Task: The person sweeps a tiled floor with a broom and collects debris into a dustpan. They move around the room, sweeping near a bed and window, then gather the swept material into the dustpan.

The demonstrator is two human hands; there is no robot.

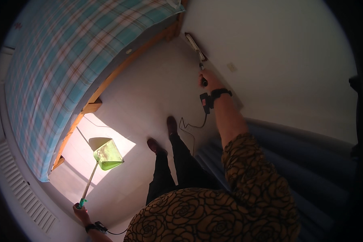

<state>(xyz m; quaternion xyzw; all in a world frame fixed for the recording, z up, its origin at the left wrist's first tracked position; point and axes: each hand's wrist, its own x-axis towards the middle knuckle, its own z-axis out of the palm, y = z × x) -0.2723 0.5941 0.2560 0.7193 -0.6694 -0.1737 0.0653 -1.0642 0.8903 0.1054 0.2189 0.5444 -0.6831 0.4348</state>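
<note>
My left hand (82, 210), at the lower left, is closed around the green grip of a long-handled dustpan (110, 153). The pan is translucent green, bears some dirt, and is over a sunlit patch of floor. At the upper right, my right hand (206, 79) grips the dark handle of a long, narrow broom head (195, 47), which lies along the foot of the wall. Both wrists wear dark bands with small cabled devices. Whether the pan touches the floor I cannot tell.
A wooden-framed bed with a plaid cover (78, 60) fills the upper left. A white slatted radiator (25, 189) stands at the far left. Blue curtain-like folds (290, 157) hang at the right. A wall outlet (231, 67) is near the broom, and a thin cable (191, 126) runs past my shoes.
</note>
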